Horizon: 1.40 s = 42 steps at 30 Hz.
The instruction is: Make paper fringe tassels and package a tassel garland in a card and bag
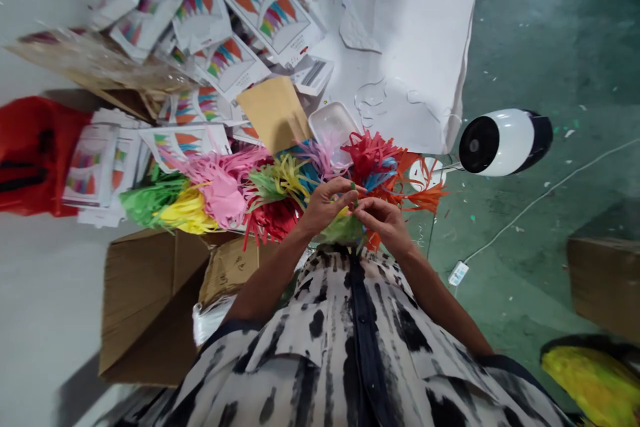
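My left hand (pixel 327 205) and my right hand (pixel 386 223) meet in front of my body, with thumbs and fingertips pinched together. Whatever they pinch is too small to make out; a bit of green shows at the left fingertips. Just beneath the hands hangs a light green paper tassel (pixel 343 230). Around them lie more fringed tassels: a red tassel (pixel 373 152), an orange tassel (pixel 425 195), a dark red tassel (pixel 274 219), a pink tassel (pixel 225 197), a yellow tassel (pixel 187 212) and a green tassel (pixel 153 200).
Printed white packages (pixel 273 13) are heaped at the back left, near a brown card (pixel 275 113) and a white tray (pixel 334 123). A red bag (pixel 40 153) is far left. An open cardboard box (pixel 145 300) stands lower left. A black-and-white lamp-like device (pixel 505 141) is right.
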Each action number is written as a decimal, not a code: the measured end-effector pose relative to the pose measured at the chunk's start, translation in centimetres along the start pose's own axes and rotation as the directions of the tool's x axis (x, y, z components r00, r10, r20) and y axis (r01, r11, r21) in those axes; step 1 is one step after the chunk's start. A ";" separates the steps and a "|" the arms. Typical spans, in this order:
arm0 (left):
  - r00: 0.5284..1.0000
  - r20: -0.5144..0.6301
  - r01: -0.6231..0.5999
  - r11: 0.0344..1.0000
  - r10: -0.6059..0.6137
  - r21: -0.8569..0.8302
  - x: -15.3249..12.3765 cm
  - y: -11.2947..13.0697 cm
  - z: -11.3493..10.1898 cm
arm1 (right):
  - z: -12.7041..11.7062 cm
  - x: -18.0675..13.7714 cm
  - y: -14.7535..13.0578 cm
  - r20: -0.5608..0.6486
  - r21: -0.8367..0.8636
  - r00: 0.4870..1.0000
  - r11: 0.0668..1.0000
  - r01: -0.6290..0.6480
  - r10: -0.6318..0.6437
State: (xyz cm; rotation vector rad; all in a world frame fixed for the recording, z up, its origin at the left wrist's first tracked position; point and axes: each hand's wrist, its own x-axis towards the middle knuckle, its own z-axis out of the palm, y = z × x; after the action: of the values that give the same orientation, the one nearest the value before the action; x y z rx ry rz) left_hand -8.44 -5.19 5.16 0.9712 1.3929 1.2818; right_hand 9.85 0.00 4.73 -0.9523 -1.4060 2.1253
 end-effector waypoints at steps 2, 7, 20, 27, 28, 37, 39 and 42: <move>0.992 -0.097 0.073 0.996 -0.078 -0.049 -0.3 -0.3 0.6 | -0.3 -0.3 0.5 -0.058 -0.128 0.996 0.990 0.059 -0.067; 0.966 -0.213 0.135 0.989 -0.143 -0.053 -0.9 -0.9 1.6 | -0.4 -0.7 1.1 -0.049 -0.447 0.963 0.868 0.217 -0.266; 0.949 -0.253 0.166 0.980 -0.188 -0.107 -1.7 -1.0 1.6 | -0.7 -0.8 1.3 -0.074 0.017 0.993 0.995 -0.093 0.094; 0.947 -0.238 0.178 0.969 -0.215 -0.170 -2.0 -1.4 2.4 | -0.8 -1.1 2.0 -0.134 0.017 0.987 0.996 -0.084 0.085; 0.939 -0.252 0.183 0.962 -0.232 -0.203 -2.0 -1.6 2.7 | -0.7 -1.1 2.2 -0.143 -0.014 0.988 0.999 -0.052 0.050; 0.848 -0.260 0.316 0.836 -0.461 -0.449 -2.0 -2.7 5.7 | 0.3 -1.6 2.6 -0.177 -0.375 0.964 0.919 0.120 -0.198; 0.875 -0.257 0.279 0.860 -0.411 -0.427 -2.3 -2.6 5.9 | 0.3 -1.6 2.6 -0.178 -0.342 0.972 0.936 0.082 -0.151; 0.922 -0.233 0.214 0.907 -0.310 -0.362 -2.5 -2.7 5.6 | 0.2 -1.5 2.7 -0.145 -0.189 0.989 0.982 -0.003 -0.025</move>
State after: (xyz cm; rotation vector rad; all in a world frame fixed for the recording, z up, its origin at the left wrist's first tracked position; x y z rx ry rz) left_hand -2.25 -6.78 3.01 0.3611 1.4089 1.4256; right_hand 10.82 -2.23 2.75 -1.1447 -1.5530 1.8962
